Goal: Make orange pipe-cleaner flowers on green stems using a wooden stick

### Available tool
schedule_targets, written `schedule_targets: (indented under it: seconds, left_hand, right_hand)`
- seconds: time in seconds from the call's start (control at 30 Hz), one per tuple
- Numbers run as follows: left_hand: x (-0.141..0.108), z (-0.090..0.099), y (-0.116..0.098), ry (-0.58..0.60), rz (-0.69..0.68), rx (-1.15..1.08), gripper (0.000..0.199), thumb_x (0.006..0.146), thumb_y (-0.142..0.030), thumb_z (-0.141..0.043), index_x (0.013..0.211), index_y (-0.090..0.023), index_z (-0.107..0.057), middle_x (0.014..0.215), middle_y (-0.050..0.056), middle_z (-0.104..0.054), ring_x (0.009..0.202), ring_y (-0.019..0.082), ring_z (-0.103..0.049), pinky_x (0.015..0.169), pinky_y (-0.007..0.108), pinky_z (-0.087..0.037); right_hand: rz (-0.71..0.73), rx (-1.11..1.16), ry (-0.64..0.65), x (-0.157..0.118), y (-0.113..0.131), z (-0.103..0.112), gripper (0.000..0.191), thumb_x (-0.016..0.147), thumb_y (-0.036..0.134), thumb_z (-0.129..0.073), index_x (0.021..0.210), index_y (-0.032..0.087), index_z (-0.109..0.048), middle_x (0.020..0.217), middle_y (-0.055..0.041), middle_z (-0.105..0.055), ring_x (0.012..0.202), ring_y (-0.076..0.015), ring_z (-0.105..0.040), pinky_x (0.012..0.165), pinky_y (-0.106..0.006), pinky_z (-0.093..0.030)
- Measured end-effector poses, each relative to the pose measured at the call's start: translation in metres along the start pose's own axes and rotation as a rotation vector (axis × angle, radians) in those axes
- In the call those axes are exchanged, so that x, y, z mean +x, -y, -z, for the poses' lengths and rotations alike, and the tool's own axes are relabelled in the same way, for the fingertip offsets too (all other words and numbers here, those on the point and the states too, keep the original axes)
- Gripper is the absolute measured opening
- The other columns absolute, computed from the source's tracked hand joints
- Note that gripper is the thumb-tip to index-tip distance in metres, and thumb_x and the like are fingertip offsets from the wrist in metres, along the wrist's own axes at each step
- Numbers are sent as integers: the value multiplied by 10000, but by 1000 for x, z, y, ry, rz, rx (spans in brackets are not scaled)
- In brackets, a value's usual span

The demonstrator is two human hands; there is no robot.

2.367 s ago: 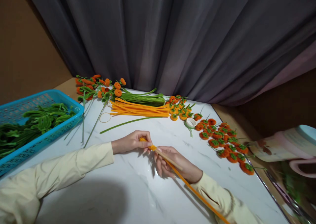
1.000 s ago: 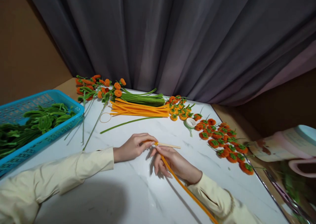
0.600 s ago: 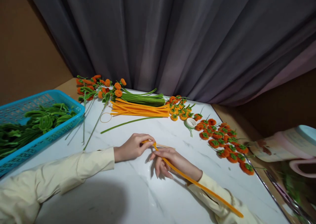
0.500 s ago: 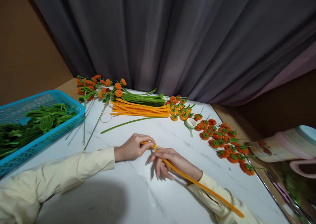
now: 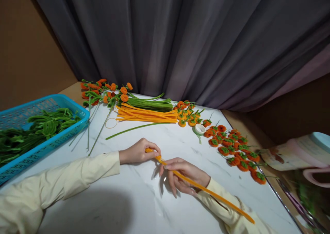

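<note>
Orange fuzzy stem [image 5: 211,192] spans the white table [image 5: 146,199] — your left hand [image 5: 139,152] pinches its coiled end, while your right hand [image 5: 187,175] clasps the straight length between thumb and fingers.

held orange strip [image 5: 203,188]: 1 | strip bundles [image 5: 146,113]: 2 | basket [image 5: 46,147]: 1 | tape roll [image 5: 199,132]: 1 | mug [image 5: 291,153]: 1 | flowers [image 5: 233,161]: dozens, overlapping

Passable mid-tabletop [image 5: 146,192], basket [image 5: 43,148] blocking left, flowers [image 5: 233,161] right

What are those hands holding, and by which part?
A fuzzy orange craft stem: the left hand pinches its coiled end, the right hand its straight length near the coil.
</note>
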State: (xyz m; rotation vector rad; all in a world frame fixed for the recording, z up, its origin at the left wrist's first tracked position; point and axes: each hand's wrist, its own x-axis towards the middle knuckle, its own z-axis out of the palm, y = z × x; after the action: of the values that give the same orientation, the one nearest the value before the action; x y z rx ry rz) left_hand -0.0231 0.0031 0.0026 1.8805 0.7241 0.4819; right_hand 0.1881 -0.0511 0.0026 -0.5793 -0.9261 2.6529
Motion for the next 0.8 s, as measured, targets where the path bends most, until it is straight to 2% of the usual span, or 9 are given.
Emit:
schedule_targets:
  seconds: [0.17, 0.33, 0.4, 0.47, 0.57, 0.8]
  left_hand:
    - [0, 2, 0, 36, 8, -51, 269, 792, -298, -569, 826, -72, -710, 734, 82, -700, 622, 123, -558, 586, 191, -413]
    - [2, 6, 0, 121, 3, -119, 232, 764, -286, -598, 795, -82, -704, 734, 72, -680, 641, 120, -545, 586, 189, -405]
    - [2, 6, 1, 149, 49, -194, 229, 750, -292, -618, 788, -80, -695, 619, 37, -622, 534, 88, -477, 497, 179, -354]
    - [2, 7, 2, 177, 125, -324, 239, 743, -305, -631, 788, -75, -679, 473, -24, -494, 418, 56, -356, 405, 175, -258]
    - [1, 6, 4, 209, 201, -515, 236, 738, -306, -645, 789, -76, -656, 392, -75, -363, 356, 43, -267, 356, 175, -189]
    - [2, 6, 5, 304, 209, -763, 191, 720, -254, -672, 792, -80, -640, 475, -36, -472, 371, 48, -328, 344, 172, -249]
  right_hand:
    - [-3, 19, 4, -2, -1, 3, 279, 898, 257, -434, 976, 50, -605, 648, -115, -705, 239, -122, -488, 190, -175, -312]
    - [26, 7, -33, -2, -2, 5, 256, 873, 250, -475, 881, 41, -623, 628, -112, -697, 243, -114, -481, 192, -174, -305]
    - [54, -10, -67, -2, -1, 5, 225, 857, 239, -499, 822, 54, -623, 603, -102, -688, 245, -104, -468, 198, -166, -298]
    - [93, -22, -104, -1, -1, 4, 202, 845, 228, -517, 776, 66, -617, 556, -85, -669, 236, -83, -430, 208, -153, -277]
    - [134, -41, -130, 0, -2, 4, 193, 842, 222, -524, 751, 77, -613, 461, -44, -613, 217, -57, -348, 218, -142, -227]
    - [178, -71, -156, 2, -5, 5, 222, 842, 266, -546, 691, 109, -585, 321, 61, -415, 230, -39, -220, 257, -147, -183]
